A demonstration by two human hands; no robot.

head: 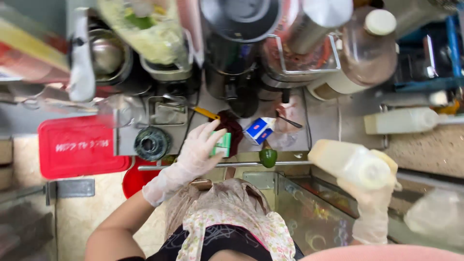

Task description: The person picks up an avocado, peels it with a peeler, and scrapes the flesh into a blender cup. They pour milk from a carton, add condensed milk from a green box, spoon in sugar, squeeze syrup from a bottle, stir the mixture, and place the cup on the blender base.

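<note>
Steel counter (319,111) crowded with blender jugs; one red lid (77,147) at left edge; right hand (372,212), gloved, clamped on one pale plastic bottle (350,162); left hand (198,150), gloved, fingers closed around one small green carton (223,144); one green pepper (268,157) just beside.

Gloved left hand (200,147) grips green carton (222,144); right hand (372,203) holds pale bottle (353,162).

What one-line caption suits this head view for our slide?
Gloved left hand grips a small green carton; gloved right hand holds a pale plastic bottle.
</note>
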